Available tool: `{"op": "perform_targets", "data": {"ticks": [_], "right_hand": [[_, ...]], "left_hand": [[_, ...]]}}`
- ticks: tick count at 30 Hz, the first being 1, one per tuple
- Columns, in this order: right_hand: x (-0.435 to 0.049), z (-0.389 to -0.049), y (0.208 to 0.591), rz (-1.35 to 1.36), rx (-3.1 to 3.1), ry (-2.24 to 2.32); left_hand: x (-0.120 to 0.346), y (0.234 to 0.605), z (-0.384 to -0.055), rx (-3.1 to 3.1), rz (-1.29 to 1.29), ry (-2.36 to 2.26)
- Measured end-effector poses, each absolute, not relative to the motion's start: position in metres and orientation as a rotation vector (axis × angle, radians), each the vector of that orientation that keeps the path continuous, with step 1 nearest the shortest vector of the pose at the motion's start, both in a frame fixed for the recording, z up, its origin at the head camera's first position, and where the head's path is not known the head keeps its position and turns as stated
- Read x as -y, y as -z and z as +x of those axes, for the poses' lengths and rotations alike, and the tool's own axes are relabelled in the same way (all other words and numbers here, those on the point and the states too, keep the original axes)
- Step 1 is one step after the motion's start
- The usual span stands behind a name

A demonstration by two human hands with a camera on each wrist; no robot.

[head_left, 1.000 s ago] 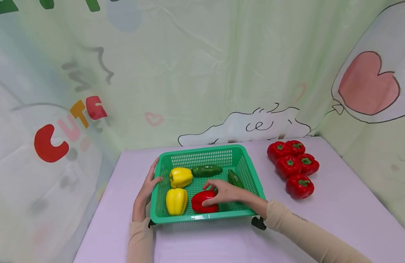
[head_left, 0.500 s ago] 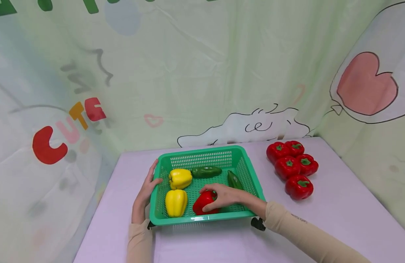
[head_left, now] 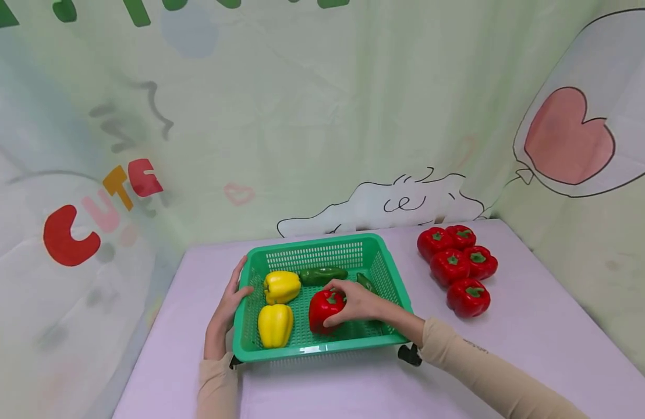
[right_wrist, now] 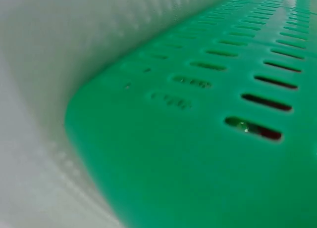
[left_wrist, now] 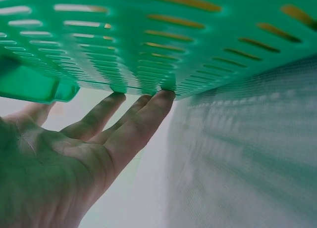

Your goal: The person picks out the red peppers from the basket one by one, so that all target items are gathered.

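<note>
A green plastic basket with slotted walls stands on the table. My right hand reaches over its near right side and holds a red bell pepper, thumb on the near side and fingers on the far side, green stem facing up. My left hand holds the basket's left side, thumb over the rim; in the left wrist view its long fingers extend against the outer wall. Two yellow bell peppers lie on the basket's left, with dark green peppers at its back and right.
Several red bell peppers stand grouped on the purple-white table, right of the basket. Printed curtain surrounds the table's back and sides. In the right wrist view, the basket's slotted wall fills much of the frame.
My right hand has gripped the red bell pepper and turned it from lying on its side to stem-up, raising it slightly. My left hand keeps its place on the basket. The head view shifts slightly.
</note>
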State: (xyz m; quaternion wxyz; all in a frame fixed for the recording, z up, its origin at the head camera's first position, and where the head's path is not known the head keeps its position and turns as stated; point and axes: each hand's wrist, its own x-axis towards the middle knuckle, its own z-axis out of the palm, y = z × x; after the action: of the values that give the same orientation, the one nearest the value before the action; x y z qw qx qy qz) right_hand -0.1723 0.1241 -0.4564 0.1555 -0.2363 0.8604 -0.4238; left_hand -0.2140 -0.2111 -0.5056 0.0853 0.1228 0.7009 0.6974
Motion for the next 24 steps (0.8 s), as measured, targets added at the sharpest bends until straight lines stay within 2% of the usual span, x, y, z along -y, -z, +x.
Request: {"op": "perform_targets", "data": {"ticks": [8,24], "right_hand": [[-0.131,-0.17,0.45,-0.55,-2.646,1.185],[-0.151,-0.167,0.442,-0.762,-2.738,1.236]], "left_hand": [[0.211,0.505,-0.215,-2.068,0.383,-2.066],[0.214,0.505,-0.212,-2.083,0.367,-2.052]]}}
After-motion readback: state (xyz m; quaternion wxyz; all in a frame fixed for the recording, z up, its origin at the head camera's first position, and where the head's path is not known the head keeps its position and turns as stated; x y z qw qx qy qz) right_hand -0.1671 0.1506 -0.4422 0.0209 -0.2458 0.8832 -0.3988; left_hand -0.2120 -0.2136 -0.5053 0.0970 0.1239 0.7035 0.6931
